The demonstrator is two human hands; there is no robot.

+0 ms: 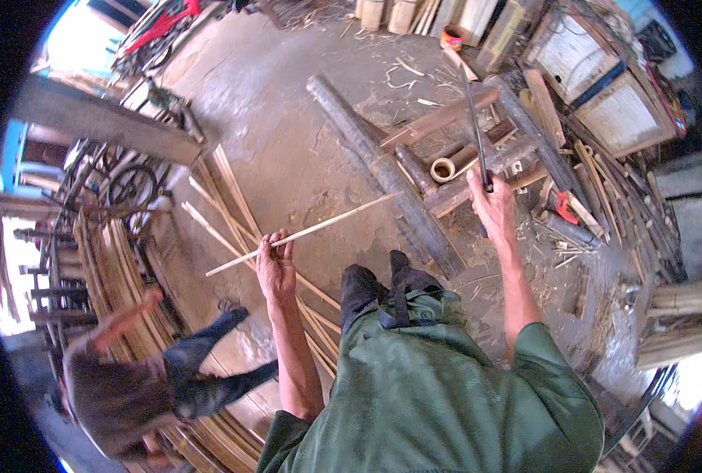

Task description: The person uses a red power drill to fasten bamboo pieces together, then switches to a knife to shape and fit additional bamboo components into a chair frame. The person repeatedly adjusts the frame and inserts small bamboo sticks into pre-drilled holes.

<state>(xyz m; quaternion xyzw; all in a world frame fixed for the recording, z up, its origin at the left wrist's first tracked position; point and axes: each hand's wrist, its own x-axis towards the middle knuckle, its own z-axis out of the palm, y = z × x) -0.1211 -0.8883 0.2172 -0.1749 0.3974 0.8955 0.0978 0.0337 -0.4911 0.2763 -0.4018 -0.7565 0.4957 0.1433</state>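
Note:
My left hand [277,272] pinches a thin, pale bamboo stick [335,220] between thumb and fingers. The stick slants up to the right, its far end over a dark pole on the floor. Out to the right, my right hand [491,203] is closed round the black handle of a long, narrow blade [475,118]. That dark blade points away from me, above a low frame of wood and bamboo poles [445,126]. The blade's exact kind is hard to make out. The two hands are well apart, and the stick does not touch the blade.
Long bamboo strips [225,197] lie at the left, where another person [122,386] strides past, blurred. A hollow bamboo piece [443,169] rests in the frame. A red-handled saw [565,206] lies right of it, near piled sticks [634,205]. Bicycles [132,186] stand far left.

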